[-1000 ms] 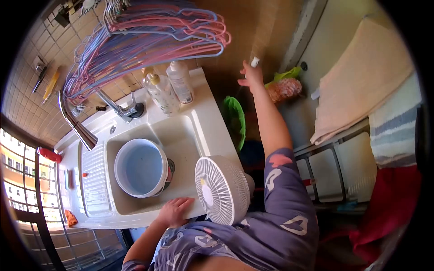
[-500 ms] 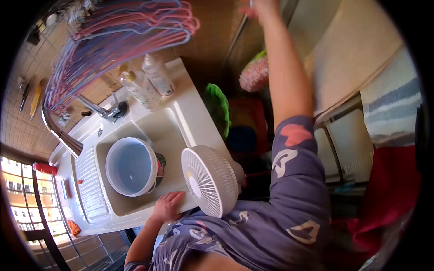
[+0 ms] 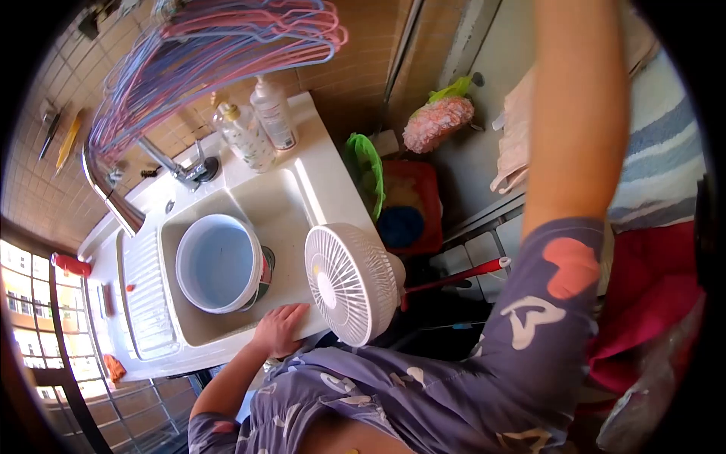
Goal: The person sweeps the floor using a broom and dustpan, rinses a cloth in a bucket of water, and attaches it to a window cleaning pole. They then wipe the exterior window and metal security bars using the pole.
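My left hand [image 3: 280,329] lies on the front edge of the white sink [image 3: 291,200], fingers extended. Close to its fingertips stands a white fan [image 3: 352,284] with a round grille. Inside the basin, a white bucket [image 3: 215,265] holds bluish, clear-looking liquid, with a dark container [image 3: 266,276] partly hidden behind it. My right arm reaches up past the top edge of the view, so that hand and anything it holds are out of sight. Beside the forearm hangs a beige cloth [image 3: 516,132], and a striped towel [image 3: 658,159] is on its other side.
Pink and blue hangers [image 3: 219,53] hang above the faucet [image 3: 193,170]. Two pump bottles [image 3: 274,117] stand on the back corner. Right of the counter are a green basket [image 3: 365,178], a red bin [image 3: 427,204], a pink fluffy duster-like thing [image 3: 439,125] and a red-handled stick [image 3: 461,274].
My right arm has swung to the right and upward, and its hand has left the view. The beige cloth now covers much less of the view. My left hand stays on the sink edge.
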The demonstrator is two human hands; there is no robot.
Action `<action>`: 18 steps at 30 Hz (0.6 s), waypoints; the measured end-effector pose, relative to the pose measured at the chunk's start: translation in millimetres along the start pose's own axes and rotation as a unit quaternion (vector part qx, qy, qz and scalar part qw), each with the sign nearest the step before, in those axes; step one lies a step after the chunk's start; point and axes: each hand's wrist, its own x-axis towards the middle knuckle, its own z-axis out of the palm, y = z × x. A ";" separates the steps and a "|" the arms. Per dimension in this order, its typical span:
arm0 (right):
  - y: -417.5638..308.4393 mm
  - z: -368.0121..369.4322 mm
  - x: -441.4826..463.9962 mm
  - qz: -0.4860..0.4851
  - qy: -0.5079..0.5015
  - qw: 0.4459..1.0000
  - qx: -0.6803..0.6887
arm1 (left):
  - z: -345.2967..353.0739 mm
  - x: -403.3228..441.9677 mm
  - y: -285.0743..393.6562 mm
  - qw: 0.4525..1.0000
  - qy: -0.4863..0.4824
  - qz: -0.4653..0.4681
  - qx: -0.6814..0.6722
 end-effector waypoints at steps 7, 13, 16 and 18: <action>-68.9 -13.5 -54.5 -0.019 -0.056 0.991 -0.122 | 3.2 -11.3 -9.4 1.000 0.013 0.025 -0.014; -137.4 -13.0 -98.0 -0.002 -0.090 0.968 -0.232 | 12.2 -33.5 -25.5 0.979 0.158 0.108 -0.073; -182.8 -10.2 -124.0 0.015 -0.094 0.952 -0.291 | 9.6 -67.2 -43.5 0.960 0.217 0.148 -0.099; -218.1 -6.9 -142.5 0.031 -0.093 0.938 -0.332 | 9.3 -98.2 -70.4 0.950 0.255 0.149 -0.096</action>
